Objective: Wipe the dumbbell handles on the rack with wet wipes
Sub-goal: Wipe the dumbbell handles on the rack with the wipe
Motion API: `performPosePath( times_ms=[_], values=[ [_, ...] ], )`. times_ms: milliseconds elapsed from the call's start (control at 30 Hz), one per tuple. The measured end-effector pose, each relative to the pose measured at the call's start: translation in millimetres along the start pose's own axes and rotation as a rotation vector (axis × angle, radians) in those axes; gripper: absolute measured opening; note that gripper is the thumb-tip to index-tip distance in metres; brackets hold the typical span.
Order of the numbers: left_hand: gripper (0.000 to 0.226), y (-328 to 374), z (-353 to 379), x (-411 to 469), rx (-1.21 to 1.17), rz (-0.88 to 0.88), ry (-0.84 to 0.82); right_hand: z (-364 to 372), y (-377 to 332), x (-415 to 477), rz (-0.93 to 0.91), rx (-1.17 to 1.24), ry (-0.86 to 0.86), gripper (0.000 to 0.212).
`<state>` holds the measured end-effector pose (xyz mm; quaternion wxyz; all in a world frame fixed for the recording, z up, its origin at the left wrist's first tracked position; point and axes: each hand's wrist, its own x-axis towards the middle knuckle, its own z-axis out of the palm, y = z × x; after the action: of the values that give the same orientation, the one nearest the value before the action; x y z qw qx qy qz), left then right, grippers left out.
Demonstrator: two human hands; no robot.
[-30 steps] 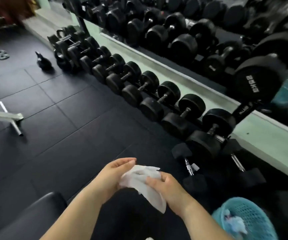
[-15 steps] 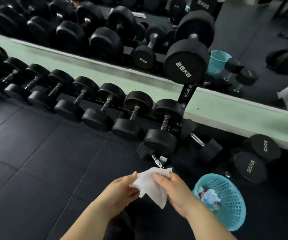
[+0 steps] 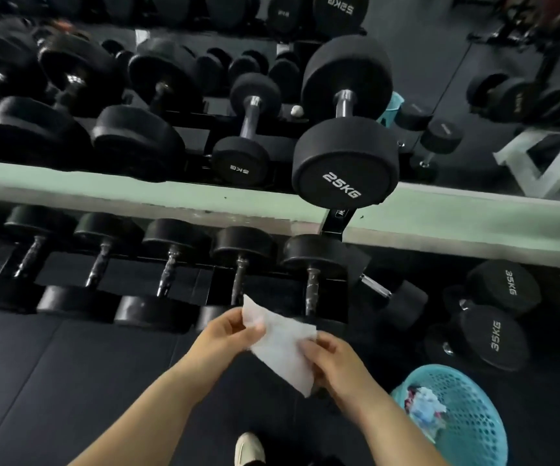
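**A:** What's different from half a second back?

**B:** The person has moved in closer. The lower row of dumbbells (image 3: pixel 170 240) on the rack (image 3: pixel 130 274) now runs straight across in front of them instead of slanting away. The wipe was bunched up then, and now it is pulled out nearly flat.

**A:** Which hand has it?

**B:** Both. The left hand (image 3: pixel 228 334) pinches its top left corner between thumb and fingers. The right hand (image 3: pixel 332 358) has its fingers curled round the lower right edge. The wipe (image 3: pixel 285 348) is stretched between them, just in front of the near ends of the last two dumbbells on the right. From here its top corner overlaps one handle, but I cannot tell whether it touches.

**A:** And the handles?

**B:** The handles (image 3: pixel 98 267) are dull grey metal with a rough texture and pale blotches. The blotches are clearest on the rightmost handle (image 3: pixel 312 290).

**A:** Anything further right?

**B:** A 25KG dumbbell (image 3: pixel 342 183) sits higher up. A turquoise basket (image 3: pixel 480 442) stands on the floor by the right arm, with crumpled scraps inside. Some 35KG dumbbells (image 3: pixel 494 338) lie behind it.
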<state>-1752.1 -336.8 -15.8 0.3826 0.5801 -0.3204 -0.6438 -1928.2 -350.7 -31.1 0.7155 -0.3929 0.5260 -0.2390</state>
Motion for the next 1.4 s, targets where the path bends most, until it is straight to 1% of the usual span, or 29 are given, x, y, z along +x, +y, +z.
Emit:
performPosePath(
  times_ms=[67, 100, 167, 267, 367, 400, 433, 467, 500, 533, 567, 600, 633, 700, 733, 800, 867, 900, 967, 1000, 1067, 1100, 1133, 1200, 1233, 1333, 1367, 1400],
  values=[
    [0.005, 9.1, -3.1, 13.1, 0.036, 0.004, 0.038, -5.6, -9.4, 13.8, 0.012, 0.095, 0.033, 0.021],
    [0.004, 12.1, -4.0, 19.6, 0.030, -0.002, 0.063, -9.9, -12.4, 21.2, 0.016, 0.119, 0.044, 0.023],
    [0.011, 17.4, -3.6, 30.7, -0.001, -0.020, 0.096, -16.7, -19.0, 33.5, 0.037, 0.121, 0.035, 0.025],
    [0.016, 35.4, 7.0, 43.7, -0.059, 0.004, 0.107, -23.1, -36.1, 53.1, 0.040, 0.143, -0.012, 0.025],
    [0.033, 63.6, 13.1, 55.5, -0.164, 0.078, 0.087, -30.2, -66.6, 69.5, -0.078, 0.233, -0.079, 0.036],
    [0.036, 74.3, 12.6, 58.7, -0.190, 0.113, 0.041, -35.0, -79.4, 72.0, -0.132, 0.258, -0.123, 0.033],
    [0.030, 82.9, 11.6, 61.6, -0.170, 0.143, -0.020, -40.3, -92.4, 72.1, -0.168, 0.265, -0.166, 0.029],
    [0.022, 89.0, 10.4, 64.5, -0.099, 0.162, -0.063, -47.1, -101.8, 73.0, -0.185, 0.229, -0.188, 0.027],
    [0.022, 87.7, 7.2, 70.5, 0.020, 0.159, -0.071, -54.4, -104.5, 77.6, -0.186, 0.156, -0.187, 0.028],
    [0.027, 82.6, 4.7, 78.3, 0.171, 0.129, -0.054, -61.1, -103.5, 83.8, -0.173, 0.051, -0.159, 0.033],
    [0.035, 76.4, 3.5, 85.7, 0.309, 0.089, -0.002, -64.6, -100.8, 89.9, -0.154, -0.057, -0.117, 0.038],
    [0.045, 71.4, 3.9, 90.9, 0.373, 0.054, 0.071, -67.1, -97.4, 95.3, -0.131, -0.144, -0.072, 0.039],
    [0.052, 67.8, 5.7, 95.3, 0.366, 0.027, 0.119, -68.0, -93.4, 100.4, -0.108, -0.198, -0.040, 0.038],
    [0.053, 64.7, 10.0, 99.3, 0.280, -0.015, 0.139, -67.9, -86.2, 106.3, -0.086, -0.231, -0.015, 0.044],
    [0.047, 64.9, 10.6, 100.1, 0.238, -0.026, 0.128, -68.4, -84.6, 106.8, -0.092, -0.237, 0.001, 0.048],
    [0.028, 65.3, 8.3, 101.7, 0.223, -0.026, 0.075, -69.3, -85.3, 106.0, -0.133, -0.253, 0.050, 0.052],
    [0.024, 64.8, 4.6, 104.5, 0.202, -0.015, 0.049, -68.5, -85.0, 106.4, -0.174, -0.250, 0.074, 0.049],
    [0.022, 64.0, 4.4, 105.4, 0.190, 0.000, 0.061, -67.3, -83.4, 107.4, -0.174, -0.246, 0.071, 0.048],
    [0.010, 59.1, 5.7, 109.1, 0.234, 0.058, 0.143, -64.9, -77.7, 110.4, -0.138, -0.235, 0.021, 0.047],
    [0.013, 57.2, 7.9, 109.7, 0.268, 0.095, 0.173, -63.9, -74.6, 110.9, -0.107, -0.202, -0.022, 0.044],
    [0.038, 50.3, 10.5, 112.4, 0.354, 0.147, 0.211, -60.9, -68.8, 113.7, -0.046, -0.076, -0.103, 0.029],
    [0.040, 46.4, 10.3, 113.9, 0.408, 0.153, 0.218, -59.1, -65.2, 116.1, -0.035, -0.039, -0.139, 0.022],
    [0.038, 44.2, 9.7, 114.5, 0.445, 0.153, 0.208, -57.6, -62.1, 119.2, -0.031, -0.050, -0.175, 0.024],
    [0.034, 40.3, 8.3, 115.9, 0.470, 0.154, 0.175, -51.7, -56.3, 126.2, -0.024, -0.184, -0.243, 0.038],
    [0.034, 37.1, 7.7, 117.3, 0.471, 0.149, 0.166, -47.4, -52.8, 130.2, -0.029, -0.293, -0.253, 0.038],
    [0.033, 25.4, 4.0, 121.0, 0.454, 0.105, 0.211, -33.5, -41.2, 140.4, -0.114, -0.656, -0.207, 0.021],
    [0.032, 20.6, 2.3, 122.5, 0.445, 0.089, 0.227, -29.9, -36.5, 143.6, -0.134, -0.704, -0.187, 0.015],
    [0.032, 16.5, 0.7, 123.5, 0.440, 0.075, 0.238, -26.7, -32.1, 145.8, -0.129, -0.716, -0.178, 0.017]
  ],
)
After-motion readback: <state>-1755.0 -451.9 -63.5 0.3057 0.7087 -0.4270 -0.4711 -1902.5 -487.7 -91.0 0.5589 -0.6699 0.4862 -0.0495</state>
